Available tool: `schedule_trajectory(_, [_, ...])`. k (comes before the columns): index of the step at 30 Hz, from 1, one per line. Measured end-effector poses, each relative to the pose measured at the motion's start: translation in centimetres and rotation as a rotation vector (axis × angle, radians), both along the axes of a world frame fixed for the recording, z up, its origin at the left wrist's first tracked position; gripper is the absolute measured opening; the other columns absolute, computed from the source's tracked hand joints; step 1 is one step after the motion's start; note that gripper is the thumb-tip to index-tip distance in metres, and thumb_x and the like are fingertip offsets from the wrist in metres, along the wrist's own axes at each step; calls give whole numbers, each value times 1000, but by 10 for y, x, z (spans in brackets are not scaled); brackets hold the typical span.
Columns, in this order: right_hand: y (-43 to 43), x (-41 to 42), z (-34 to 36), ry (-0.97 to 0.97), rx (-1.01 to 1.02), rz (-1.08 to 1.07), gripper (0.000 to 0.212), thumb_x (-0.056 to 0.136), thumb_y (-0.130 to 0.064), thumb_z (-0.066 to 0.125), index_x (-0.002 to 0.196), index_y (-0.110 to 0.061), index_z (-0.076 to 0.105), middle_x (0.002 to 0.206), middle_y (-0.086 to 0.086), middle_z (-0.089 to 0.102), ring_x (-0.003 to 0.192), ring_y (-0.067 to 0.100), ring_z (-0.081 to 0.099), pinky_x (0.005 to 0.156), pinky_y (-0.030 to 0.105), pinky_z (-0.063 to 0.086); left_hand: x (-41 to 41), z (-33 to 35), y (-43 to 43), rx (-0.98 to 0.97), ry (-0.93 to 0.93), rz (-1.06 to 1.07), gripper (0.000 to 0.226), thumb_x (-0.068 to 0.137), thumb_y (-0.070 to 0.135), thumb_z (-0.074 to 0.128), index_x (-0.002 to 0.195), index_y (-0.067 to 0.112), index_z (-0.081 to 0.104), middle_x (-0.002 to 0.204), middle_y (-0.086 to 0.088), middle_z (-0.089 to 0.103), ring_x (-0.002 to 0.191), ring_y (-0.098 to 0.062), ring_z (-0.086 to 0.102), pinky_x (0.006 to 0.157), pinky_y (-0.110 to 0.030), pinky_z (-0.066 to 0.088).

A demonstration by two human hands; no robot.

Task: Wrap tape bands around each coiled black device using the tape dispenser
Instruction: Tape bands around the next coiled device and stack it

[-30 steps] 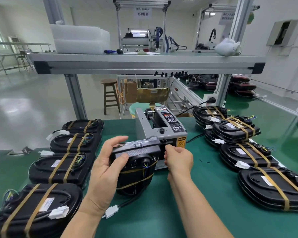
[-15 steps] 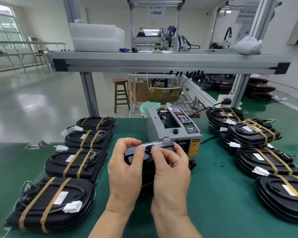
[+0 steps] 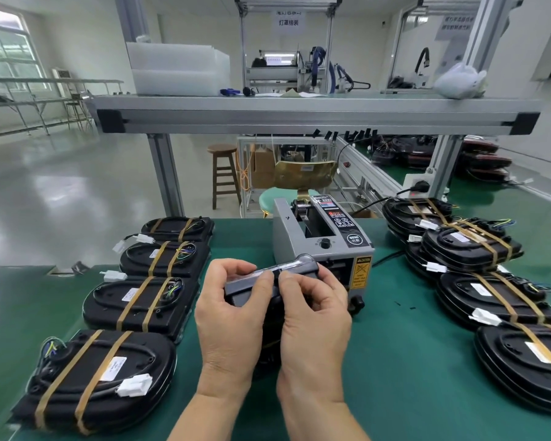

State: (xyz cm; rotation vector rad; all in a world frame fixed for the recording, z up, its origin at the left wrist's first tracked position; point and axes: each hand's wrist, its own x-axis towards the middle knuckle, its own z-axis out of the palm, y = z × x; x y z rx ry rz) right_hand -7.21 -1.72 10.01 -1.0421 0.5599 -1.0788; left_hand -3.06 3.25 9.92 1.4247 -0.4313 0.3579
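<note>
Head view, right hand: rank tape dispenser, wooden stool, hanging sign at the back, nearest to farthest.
From the right hand, gripping the black device:
1. Tape dispenser: just behind the hand, on the green bench.
2. Wooden stool: on the floor beyond the bench, to the left.
3. Hanging sign: high at the back of the room.

We are looking at a bright room, where daylight is coming in through the window (image 3: 7, 49) on the left and is making a big white shine on the smooth floor (image 3: 54, 192). We are seeing only soft, pale shadows on the green table (image 3: 411, 361), and a little shine is sitting on top of the black device (image 3: 252, 283), which is looking sharp while the far machines (image 3: 287, 68) are looking a bit fuzzy. The wide lens is bending and leaning the posts (image 3: 488, 36) near the edges.
</note>
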Motion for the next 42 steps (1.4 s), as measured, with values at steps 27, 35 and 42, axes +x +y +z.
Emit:
schedule_trajectory(27, [-71, -22, -36, 183, -430, 681, 63, 76, -47, 74, 134, -35, 55, 135, -13, 60, 127, -1, 52, 102, 16, 41, 26, -10, 11, -333, 288, -72, 21, 79, 10, 71, 68, 27, 67, 66, 10, 63, 61, -5, 57, 57, -15, 49])
schedule_trajectory(35, [-86, -32, -37, 552, -1018, 345, 73, 72, -36, 74, 140, -42, 49, 122, -30, 52, 120, -1, 48, 105, 25, 38, 25, -44, 11, -268, 437, -273, 25, 96, 13, 49, 87, 21, 70, 94, -5, 69, 92, -19, 63, 80, -31, 45])
schedule_trajectory(42, [-90, -29, -43, 631, -1279, 191, 71, 74, -25, 74, 141, -35, 53, 127, -21, 57, 118, 5, 46, 109, 28, 28, 19, -43, 13, 196, 139, -435, 65, 63, 45, 77, 125, 44, 59, 124, 18, 64, 120, -3, 56, 101, -25, 39])
